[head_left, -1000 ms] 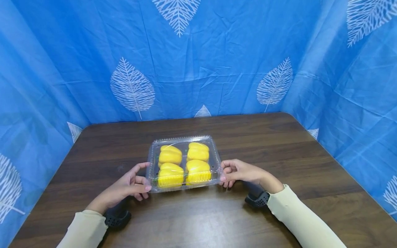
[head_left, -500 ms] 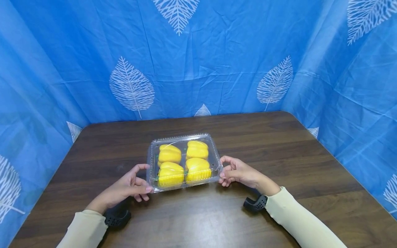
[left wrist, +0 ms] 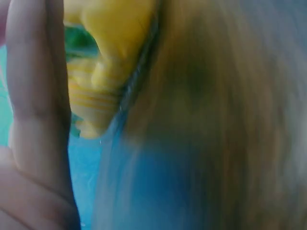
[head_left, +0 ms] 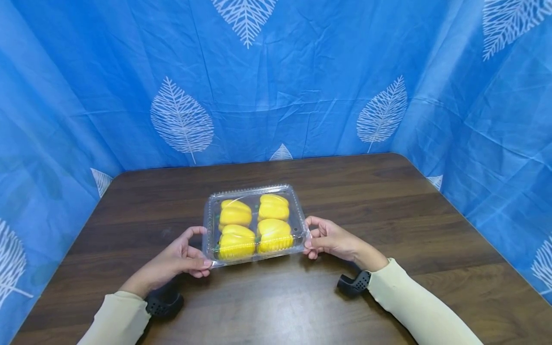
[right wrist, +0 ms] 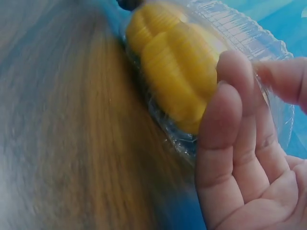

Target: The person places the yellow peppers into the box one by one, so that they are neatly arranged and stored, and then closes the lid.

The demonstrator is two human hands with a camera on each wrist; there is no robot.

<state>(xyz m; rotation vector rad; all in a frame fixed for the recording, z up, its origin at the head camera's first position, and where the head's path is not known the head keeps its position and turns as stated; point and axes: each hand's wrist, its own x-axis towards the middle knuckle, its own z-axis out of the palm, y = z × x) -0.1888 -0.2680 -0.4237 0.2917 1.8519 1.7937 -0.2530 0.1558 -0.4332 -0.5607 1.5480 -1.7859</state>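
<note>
A clear plastic clamshell box (head_left: 251,190) with its lid down holds several yellow bell peppers (head_left: 274,235). My left hand (head_left: 177,261) pinches its near left corner between thumb and fingers. At the near right corner my right hand (head_left: 334,243) grips the rim, with the thumb on top. The box is slightly tilted, its right side farther from me. In the left wrist view a yellow pepper (left wrist: 120,28) shows blurred beside a finger (left wrist: 38,91). From the right wrist, curled fingers (right wrist: 218,153) lie under the box edge, and two peppers (right wrist: 180,72) show through the plastic.
The box is over a dark brown wooden table (head_left: 276,306). A blue curtain (head_left: 284,81) with white leaf prints hangs behind the table and along both sides. Each wrist wears a black band, such as the right wristband (head_left: 354,283).
The right end of the box has moved slightly up in the view, away from me, along with my right hand. My left hand keeps its hold and has barely moved.
</note>
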